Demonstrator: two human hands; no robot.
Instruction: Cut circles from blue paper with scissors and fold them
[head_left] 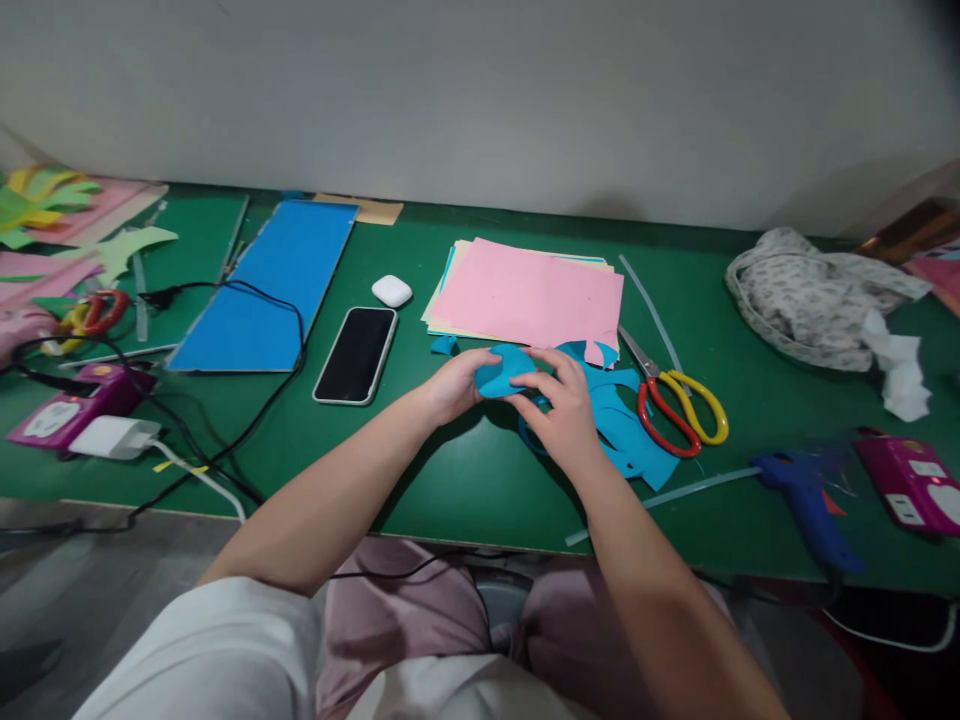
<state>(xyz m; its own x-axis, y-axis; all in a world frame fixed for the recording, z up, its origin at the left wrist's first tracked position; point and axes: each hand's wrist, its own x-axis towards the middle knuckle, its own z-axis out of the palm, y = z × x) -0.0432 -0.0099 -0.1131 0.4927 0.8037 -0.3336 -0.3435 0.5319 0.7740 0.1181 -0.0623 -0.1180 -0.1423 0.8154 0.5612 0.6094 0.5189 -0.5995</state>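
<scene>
Between my two hands is a rounded piece of blue paper (504,373), held a little above the green table. My left hand (459,388) grips its left edge, with the thumb at the top. From the right, my right hand (561,400) pinches the other edge with thumb and fingers. Blue paper scraps (637,435) with curved cut-outs lie beside and partly under my right hand. Scissors (675,405) with one red and one yellow handle rest on these scraps. Just beyond my hands lies a stack of coloured paper (529,290), pink on top.
A phone (357,355) and a white earbud case (391,291) lie to the left, near a blue board (274,285) crossed by a black cable. On the right are a blue glue gun (806,505), a purple power strip (911,482) and a patterned cloth (810,295).
</scene>
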